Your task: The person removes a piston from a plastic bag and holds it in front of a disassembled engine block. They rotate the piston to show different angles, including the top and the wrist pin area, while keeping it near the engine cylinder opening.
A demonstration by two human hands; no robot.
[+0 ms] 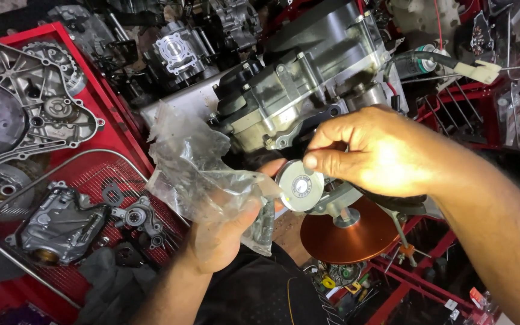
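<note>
My left hand [224, 232] grips a crumpled clear plastic bag [197, 165] at the centre of the view. My right hand [371, 150] comes in from the right, its thumb and fingers pinching a small round silver disc [300, 185] with a dark centre, held right beside the bag. Just below the disc sits a copper-coloured round plate [353, 235] with a short metal hub. Behind both hands stands a grey engine block [308, 78].
A red tray [106, 123] on the left holds a large engine cover [22, 108], a smaller grey casing [61, 225] and loose small parts. More engine parts crowd the top. A red metal frame [428, 283] and wires lie at right.
</note>
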